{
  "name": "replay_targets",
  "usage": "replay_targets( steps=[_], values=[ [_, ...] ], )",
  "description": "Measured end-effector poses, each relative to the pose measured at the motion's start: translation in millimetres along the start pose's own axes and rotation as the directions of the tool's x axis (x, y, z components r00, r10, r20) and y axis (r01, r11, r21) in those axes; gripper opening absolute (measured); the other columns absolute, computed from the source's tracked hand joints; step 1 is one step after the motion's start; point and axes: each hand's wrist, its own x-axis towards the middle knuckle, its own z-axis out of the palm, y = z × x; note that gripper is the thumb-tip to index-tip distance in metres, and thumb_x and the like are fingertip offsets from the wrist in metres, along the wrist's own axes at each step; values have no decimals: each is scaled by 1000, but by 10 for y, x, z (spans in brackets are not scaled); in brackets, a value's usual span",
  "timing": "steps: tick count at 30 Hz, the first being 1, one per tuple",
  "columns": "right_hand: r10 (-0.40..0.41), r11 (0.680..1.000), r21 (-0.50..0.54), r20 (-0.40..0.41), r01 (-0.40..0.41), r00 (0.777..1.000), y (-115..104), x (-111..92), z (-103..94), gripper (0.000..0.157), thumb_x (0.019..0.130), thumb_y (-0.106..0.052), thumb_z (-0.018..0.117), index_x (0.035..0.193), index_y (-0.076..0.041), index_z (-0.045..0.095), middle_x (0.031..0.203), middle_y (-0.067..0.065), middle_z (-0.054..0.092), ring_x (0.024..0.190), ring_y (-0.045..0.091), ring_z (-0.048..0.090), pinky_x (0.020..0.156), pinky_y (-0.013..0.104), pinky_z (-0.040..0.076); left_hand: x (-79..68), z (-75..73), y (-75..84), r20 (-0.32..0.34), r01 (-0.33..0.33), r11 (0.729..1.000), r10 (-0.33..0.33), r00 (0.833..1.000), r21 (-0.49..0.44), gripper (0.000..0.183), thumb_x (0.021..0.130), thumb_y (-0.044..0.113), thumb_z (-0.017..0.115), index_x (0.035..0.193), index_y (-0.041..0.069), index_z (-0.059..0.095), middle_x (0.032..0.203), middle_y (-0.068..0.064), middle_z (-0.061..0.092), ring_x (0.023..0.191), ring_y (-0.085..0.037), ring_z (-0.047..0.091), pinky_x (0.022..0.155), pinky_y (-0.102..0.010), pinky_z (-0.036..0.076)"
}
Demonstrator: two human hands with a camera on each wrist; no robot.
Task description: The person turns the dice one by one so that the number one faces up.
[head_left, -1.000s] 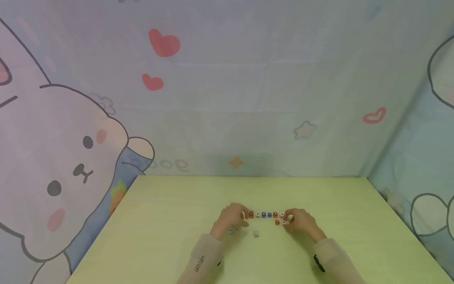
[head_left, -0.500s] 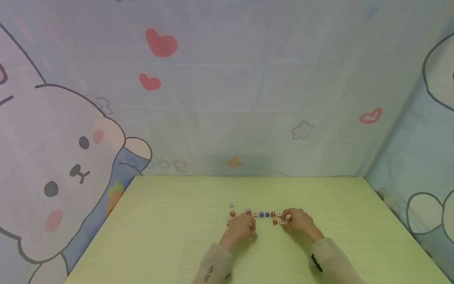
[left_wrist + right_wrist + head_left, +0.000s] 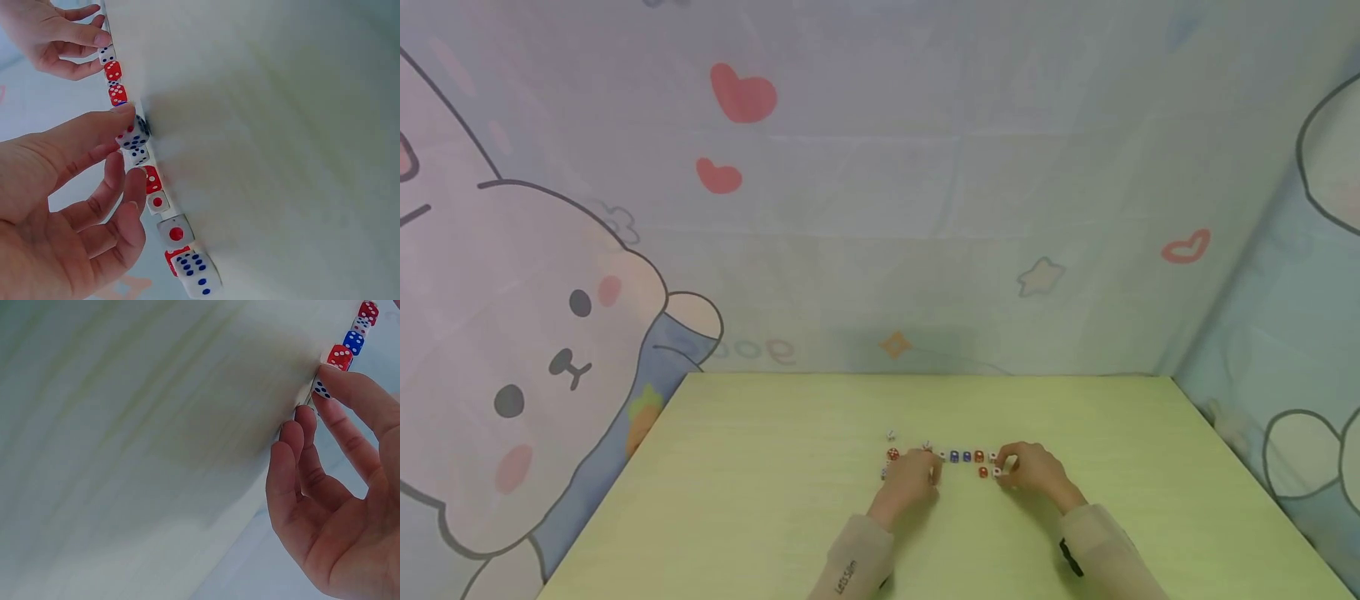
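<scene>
My left hand [image 3: 910, 477] pinches a white die [image 3: 133, 133] between thumb and finger, close in front of the left end of a row of dice. Blue dice [image 3: 967, 457], a red die [image 3: 979, 457] and white dice stand in that row. At the row's right end my right hand [image 3: 1032, 468] holds a white die [image 3: 322, 387] between thumb and forefinger. In front of the row, a second red die [image 3: 982, 472] sits beside this white one. The left hand hides part of the row in the head view.
Left of the left hand lie loose dice, among them a white die [image 3: 891, 435] and a red die [image 3: 892, 454]. All stand on a pale green table [image 3: 760, 500]. A printed cloth [image 3: 880, 167] hangs behind its far edge.
My left hand has moved right from the loose dice, taken the lone white die in front, and shifted slightly back towards the row. My right hand has stayed at the row's right end.
</scene>
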Motion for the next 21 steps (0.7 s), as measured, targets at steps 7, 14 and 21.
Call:
replay_targets(
  steps=[7,14,21],
  values=[
    [-2,1000,3,-14,2,1000,1,-3,11,14,69,-15,73,78,-17,62,67,0,60,56,12,48,49,26,36,-20,-41,7,7,0,1000,0,1000,9,18,64,8,74,76,10,60,82,-1,62,75,-16,54,62,-25,41],
    [-6,1000,14,-5,6,1000,14,-2,3,13,70,-15,73,77,-17,62,66,-1,59,56,12,49,49,26,36,-4,-36,-12,21,34,998,-36,999,52,18,66,18,76,72,13,60,85,0,63,77,-17,56,60,-28,41],
    [2,1000,20,-4,-2,1000,33,14,22,13,70,-16,73,77,-18,62,66,-1,58,56,12,48,49,25,35,-26,-31,-21,16,45,999,-46,999,22,20,66,17,76,64,14,57,77,2,61,72,-16,54,54,-29,36]
  ],
)
